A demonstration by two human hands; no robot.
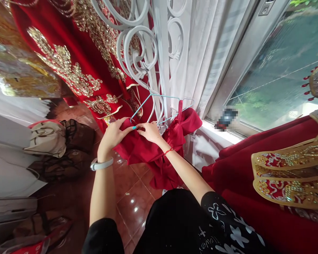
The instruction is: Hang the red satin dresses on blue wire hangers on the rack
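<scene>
A red dress [159, 158] hangs from a thin light-blue wire hanger [141, 107] in front of the white scrollwork stand. My left hand [116, 133] is closed on the dress's upper left edge, close to the hanger's left end, thumb pointing right. Just beside it, my right hand [149, 131] pinches the same red fabric, its fingertips almost meeting my left thumb. At the hanger's right side a red strap [180, 112] loops over the wire. My palms hide part of the dress's top edge.
A white metal stand [160, 46] with curled scrolls rises ahead. Red gowns with gold beading [69, 67] hang at left; another embroidered red garment [281, 176] is at right. Bags [46, 137] lie on the tiled floor [134, 197]. A blurred-out object [226, 119] rests on the windowsill.
</scene>
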